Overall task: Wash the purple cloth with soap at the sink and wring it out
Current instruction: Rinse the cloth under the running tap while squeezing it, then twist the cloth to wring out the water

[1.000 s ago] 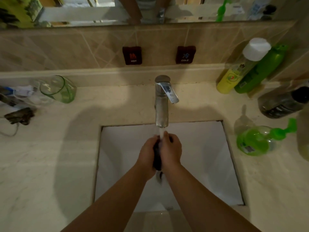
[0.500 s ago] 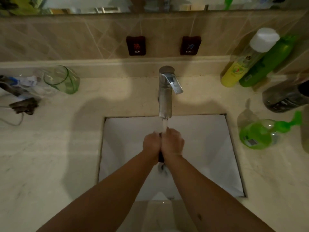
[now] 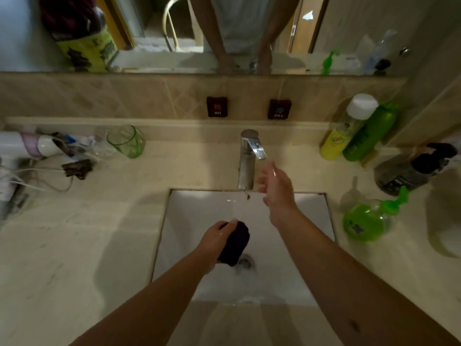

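The purple cloth (image 3: 235, 243) is bunched into a dark wad, and my left hand (image 3: 215, 239) grips it over the white sink (image 3: 306, 250), just above the drain (image 3: 245, 262). Water runs in a thin stream from the chrome faucet (image 3: 248, 161) and falls past the cloth's top. My right hand (image 3: 277, 188) is raised beside the faucet, below its lever, with fingers spread and holding nothing. A green pump soap bottle (image 3: 364, 218) lies on the counter to the right of the sink.
A yellow bottle (image 3: 341, 132), a green bottle (image 3: 369, 134) and a dark pump bottle (image 3: 409, 171) stand at the back right. A green glass (image 3: 126, 141), a hair dryer (image 3: 27, 146) and cords sit at the left. A mirror runs along the wall.
My hands have parted. The right hand let go of the cloth and rose toward the faucet lever. The left hand keeps the cloth and has dropped lower in the sink.
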